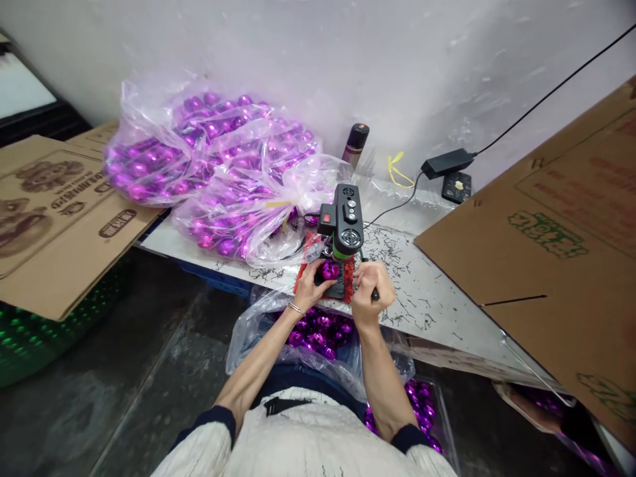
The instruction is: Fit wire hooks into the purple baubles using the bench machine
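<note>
A shiny purple ball (330, 269) sits beneath the head of a small black bench machine (349, 215). From the left, my left hand (311, 285) has its thumb and fingers closed around this ball. My right hand (372, 288) is wrapped round a dark lever handle (375, 295) at the machine's right side, the handle's end poking out below the fist. Under the machine lies a red mat (349, 291). Below the table edge, a clear bag (243, 334) lies open with many purple balls (322, 334) inside.
Clear plastic bags (199, 149) full of purple balls stand at the back left. Cardboard boxes flank both sides, one box (546, 245) leaning at right. Small black bits litter the white table (447, 324). A spray can (356, 140) and power adapter (447, 162) are behind.
</note>
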`<state>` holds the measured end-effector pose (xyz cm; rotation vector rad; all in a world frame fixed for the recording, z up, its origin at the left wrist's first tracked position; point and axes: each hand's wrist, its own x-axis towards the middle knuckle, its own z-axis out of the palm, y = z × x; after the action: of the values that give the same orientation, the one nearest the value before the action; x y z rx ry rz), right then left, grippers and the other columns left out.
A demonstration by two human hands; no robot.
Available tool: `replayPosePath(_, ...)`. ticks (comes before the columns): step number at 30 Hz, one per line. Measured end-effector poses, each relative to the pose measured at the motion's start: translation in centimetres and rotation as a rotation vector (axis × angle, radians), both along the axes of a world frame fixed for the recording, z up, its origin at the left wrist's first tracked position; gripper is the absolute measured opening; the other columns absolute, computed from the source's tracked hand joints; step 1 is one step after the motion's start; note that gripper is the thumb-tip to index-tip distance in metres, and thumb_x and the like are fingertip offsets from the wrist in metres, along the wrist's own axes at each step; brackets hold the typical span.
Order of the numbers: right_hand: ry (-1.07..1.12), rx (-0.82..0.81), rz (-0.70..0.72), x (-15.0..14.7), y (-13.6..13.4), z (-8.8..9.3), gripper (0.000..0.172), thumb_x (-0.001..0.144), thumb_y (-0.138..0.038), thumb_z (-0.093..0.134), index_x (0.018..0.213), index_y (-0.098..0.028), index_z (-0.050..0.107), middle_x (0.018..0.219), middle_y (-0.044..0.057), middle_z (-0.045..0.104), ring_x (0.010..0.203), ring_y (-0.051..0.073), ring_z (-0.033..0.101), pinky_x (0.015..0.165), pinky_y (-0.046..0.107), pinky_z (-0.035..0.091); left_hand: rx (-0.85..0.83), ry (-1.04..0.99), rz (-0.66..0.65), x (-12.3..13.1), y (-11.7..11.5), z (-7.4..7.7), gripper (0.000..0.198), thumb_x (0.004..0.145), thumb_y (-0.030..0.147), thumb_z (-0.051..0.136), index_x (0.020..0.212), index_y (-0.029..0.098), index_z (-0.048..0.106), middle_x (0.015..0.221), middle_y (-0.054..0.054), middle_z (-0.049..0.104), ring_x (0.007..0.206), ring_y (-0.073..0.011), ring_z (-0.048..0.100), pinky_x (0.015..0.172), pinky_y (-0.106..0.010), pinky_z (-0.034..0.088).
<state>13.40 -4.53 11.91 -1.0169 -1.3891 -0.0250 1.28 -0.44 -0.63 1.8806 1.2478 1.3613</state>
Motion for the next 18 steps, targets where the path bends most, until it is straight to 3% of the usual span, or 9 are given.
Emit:
replayPosePath(3, -0.008, -0.035, 0.023, 0.1, -0.1, 1.9, 0.030, 0.099, -0.019, 0.044, 0.070, -0.022, 0.050, 0.066, -0.001, 0.054, 0.065, 0.013, 0.055, 0.063, 0.030, 0.043, 0.161, 0.032, -0.007, -1.1, -2.8, -0.4, 0.064, 0.089, 0.050, 0.071, 0.141, 0.021, 0.050, 0.132, -0.015, 0.066, 0.127, -0.0285, 0.064, 0.109, -0.050, 0.052)
replayPosePath(6, -0.052, 0.004, 0.052, 0.2, -0.2, 1.5, 0.029, 0.098, -0.014, 0.045, 0.070, -0.022, 0.050, 0.067, -0.001, 0.055, 0.065, 0.013, 0.054, 0.063, 0.029, 0.042, 0.262, 0.200, -0.253, -3.1, -7.3, -2.4, 0.072, 0.085, 0.057, 0.072, 0.143, 0.021, 0.050, 0.134, -0.016, 0.066, 0.125, -0.0294, 0.065, 0.105, -0.047, 0.055)
replayPosePath(7, -0.063, 0.010, 0.053, 0.2, -0.3, 1.1, 0.029, 0.097, -0.013, 0.045, 0.070, -0.022, 0.049, 0.067, -0.001, 0.055, 0.065, 0.012, 0.054, 0.063, 0.029, 0.041, 0.227, 0.271, -0.322, -3.8, -8.6, -3.5, 0.072, 0.086, 0.057, 0.071, 0.144, 0.020, 0.050, 0.134, -0.017, 0.065, 0.124, -0.0287, 0.066, 0.104, -0.045, 0.057)
replayPosePath(9, -0.069, 0.018, 0.043, 0.1, -0.5, 0.3, 0.029, 0.097, -0.012, 0.044, 0.070, -0.022, 0.050, 0.068, -0.001, 0.056, 0.065, 0.013, 0.055, 0.063, 0.029, 0.041, 0.051, 0.414, -0.342, -4.8, -10.4, -5.8, 0.065, 0.089, 0.052, 0.069, 0.143, 0.020, 0.052, 0.135, -0.016, 0.065, 0.124, -0.0280, 0.066, 0.104, -0.044, 0.057)
replayPosePath(11, -0.059, 0.019, 0.030, 0.1, -0.6, -0.3, 0.028, 0.096, -0.012, 0.045, 0.071, -0.022, 0.051, 0.069, -0.001, 0.057, 0.066, 0.013, 0.055, 0.064, 0.030, 0.041, -0.197, 0.514, -0.276, -5.0, -10.7, -8.1, 0.056, 0.092, 0.042, 0.068, 0.142, 0.021, 0.053, 0.137, -0.015, 0.064, 0.126, -0.0285, 0.064, 0.106, -0.045, 0.055)
replayPosePath(14, -0.054, 0.014, 0.034, 0.2, -0.6, -0.7, 0.028, 0.096, -0.013, 0.045, 0.070, -0.022, 0.051, 0.069, 0.000, 0.058, 0.067, 0.014, 0.056, 0.064, 0.030, 0.042, -0.508, 0.503, -0.232, -3.9, -9.3, -10.6, 0.046, 0.090, 0.023, 0.067, 0.136, 0.023, 0.060, 0.138, -0.013, 0.064, 0.125, -0.0287, 0.064, 0.107, -0.047, 0.053)
replayPosePath(18, -0.072, 0.017, 0.035, 0.3, -0.6, -0.9, 0.028, 0.096, -0.012, 0.045, 0.071, -0.022, 0.050, 0.069, 0.000, 0.058, 0.066, 0.014, 0.057, 0.062, 0.030, 0.042, -0.602, 0.378, -0.192, -1.8, -6.5, -12.3, 0.026, 0.088, 0.015, 0.061, 0.111, 0.020, 0.072, 0.117, -0.010, 0.073, 0.109, -0.0279, 0.070, 0.098, -0.046, 0.057)
